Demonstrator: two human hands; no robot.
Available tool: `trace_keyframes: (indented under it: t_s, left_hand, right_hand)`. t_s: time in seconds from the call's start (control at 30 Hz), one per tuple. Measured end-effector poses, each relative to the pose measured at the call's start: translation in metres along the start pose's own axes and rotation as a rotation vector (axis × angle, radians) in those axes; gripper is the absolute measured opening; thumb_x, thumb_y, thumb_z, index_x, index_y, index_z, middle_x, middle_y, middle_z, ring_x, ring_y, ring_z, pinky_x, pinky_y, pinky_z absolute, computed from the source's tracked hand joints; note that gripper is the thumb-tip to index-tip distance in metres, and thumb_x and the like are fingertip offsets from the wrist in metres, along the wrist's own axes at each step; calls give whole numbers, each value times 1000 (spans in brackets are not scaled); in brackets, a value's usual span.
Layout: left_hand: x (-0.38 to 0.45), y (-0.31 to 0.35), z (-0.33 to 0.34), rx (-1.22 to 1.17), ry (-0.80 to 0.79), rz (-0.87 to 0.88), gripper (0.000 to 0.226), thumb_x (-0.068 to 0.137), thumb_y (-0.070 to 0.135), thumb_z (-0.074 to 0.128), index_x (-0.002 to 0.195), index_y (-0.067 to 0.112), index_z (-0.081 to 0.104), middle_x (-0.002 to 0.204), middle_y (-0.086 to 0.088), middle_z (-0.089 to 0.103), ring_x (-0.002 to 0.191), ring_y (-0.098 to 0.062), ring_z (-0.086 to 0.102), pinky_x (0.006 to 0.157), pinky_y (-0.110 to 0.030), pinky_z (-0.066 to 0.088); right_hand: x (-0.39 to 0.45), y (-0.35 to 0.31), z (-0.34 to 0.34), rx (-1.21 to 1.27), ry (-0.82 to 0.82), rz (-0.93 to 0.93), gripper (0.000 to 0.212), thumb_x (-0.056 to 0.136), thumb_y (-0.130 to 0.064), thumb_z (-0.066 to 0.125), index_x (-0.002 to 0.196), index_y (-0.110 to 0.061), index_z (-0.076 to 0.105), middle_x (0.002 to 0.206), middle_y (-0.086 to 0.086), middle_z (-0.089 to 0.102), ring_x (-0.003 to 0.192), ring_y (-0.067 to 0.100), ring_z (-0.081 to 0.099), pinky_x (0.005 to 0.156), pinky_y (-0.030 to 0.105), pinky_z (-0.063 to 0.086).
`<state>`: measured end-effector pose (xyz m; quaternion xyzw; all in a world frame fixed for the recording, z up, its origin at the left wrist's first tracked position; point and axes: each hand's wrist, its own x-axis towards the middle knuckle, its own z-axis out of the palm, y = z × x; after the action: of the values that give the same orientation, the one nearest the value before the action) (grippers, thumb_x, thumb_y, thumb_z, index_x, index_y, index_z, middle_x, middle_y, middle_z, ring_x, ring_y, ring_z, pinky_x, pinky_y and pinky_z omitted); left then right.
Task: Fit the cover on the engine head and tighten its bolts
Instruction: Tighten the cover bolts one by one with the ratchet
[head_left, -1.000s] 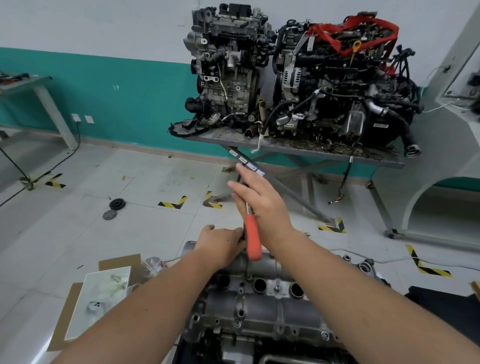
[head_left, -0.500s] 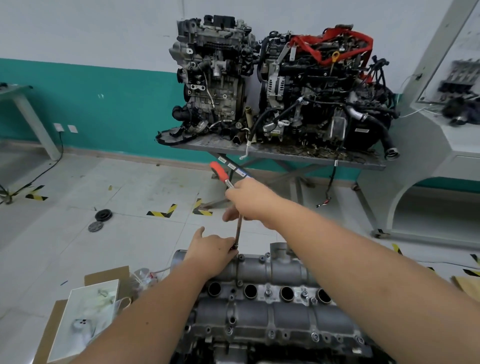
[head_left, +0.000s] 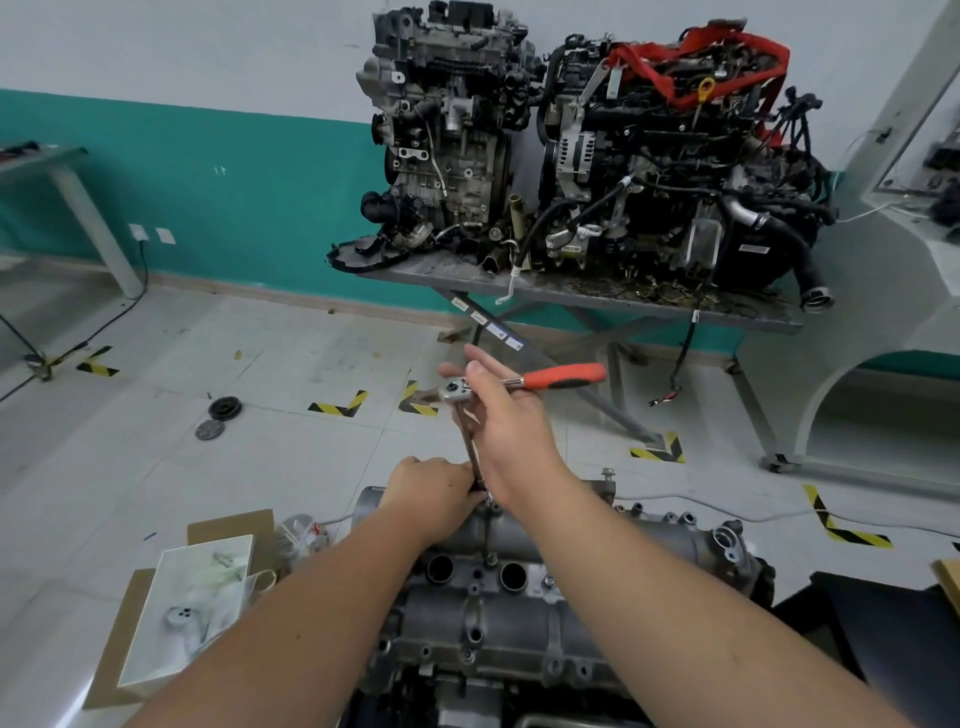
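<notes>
The grey metal cover (head_left: 519, 618) lies on the engine head at the bottom centre, with round holes along its top. My right hand (head_left: 506, 431) grips the head of a ratchet wrench (head_left: 563, 376) whose orange handle points right. A long extension bar (head_left: 471, 449) runs down from the ratchet to a bolt on the cover's far edge. My left hand (head_left: 428, 493) is closed around the lower end of that bar, just above the cover. The bolt itself is hidden behind my hands.
Two assembled engines (head_left: 587, 150) stand on a metal table (head_left: 571, 296) against the teal wall. A cardboard box with a white tray (head_left: 187, 608) sits on the floor at the left. Two round discs (head_left: 218, 415) lie on the tiles. A white cabinet (head_left: 893, 322) stands at the right.
The ratchet's orange handle has swung round from pointing down at me, through the left, to pointing right. My left hand has stayed on the bar's lower end.
</notes>
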<state>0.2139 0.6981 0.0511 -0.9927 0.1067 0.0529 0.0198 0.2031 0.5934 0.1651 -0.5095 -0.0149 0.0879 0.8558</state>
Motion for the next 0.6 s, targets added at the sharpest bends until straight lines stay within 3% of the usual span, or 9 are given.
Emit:
trace_keyframes:
  t_s: [0.1,0.17,0.27,0.37,0.43,0.5,0.6]
  left_hand:
    - [-1,0,0,-21,7,2,36,102,49,33,114,25,58,105,-1,69,102,-25,63,80,-38,37]
    - [-1,-1,0,-30,14,2,32,102,49,34,107,26,57,102,-1,68,99,-24,63,77,-37,35]
    - [-2,0,0,-51,11,-5,28,102,46,35,100,29,57,102,1,69,97,-24,62,79,-38,36]
    - [-2,0,0,-41,16,-11,31,101,42,35,108,25,60,103,1,69,99,-23,63,81,-38,36]
    - [0,1,0,-22,34,-1,33,100,40,37,120,23,56,112,-1,68,103,-24,63,84,-38,40]
    - [0,1,1,-83,78,12,37,100,45,40,129,25,52,121,0,65,108,-24,62,88,-38,45]
    - [-2,2,1,-70,99,25,34,103,46,36,122,27,56,113,0,69,101,-25,62,74,-36,37]
  right_hand:
    - [2,1,-1,50,32,-25,19,101,-16,55,108,-24,70,106,8,75,87,14,67,83,27,52]
    - [-2,4,-5,-57,53,-112,18,99,-23,58,105,-31,73,109,-1,75,95,8,68,82,23,53]
    - [-10,11,-10,-395,109,-405,19,95,-33,61,110,-39,72,124,-13,68,117,-1,61,100,23,50]
    - [-4,13,-19,-744,92,-803,21,93,-8,65,110,-15,75,139,6,59,130,16,54,107,29,43]
    - [3,6,-25,-1112,7,-1013,21,87,5,66,103,-5,75,133,12,63,124,31,58,100,40,46]
    - [4,-4,-27,-1458,-99,-1099,26,78,5,65,99,-7,74,118,9,69,114,32,62,94,43,46]
    - [-2,-22,-16,-1820,-144,-1048,18,90,-22,62,104,-13,69,100,5,65,94,30,60,93,45,45]
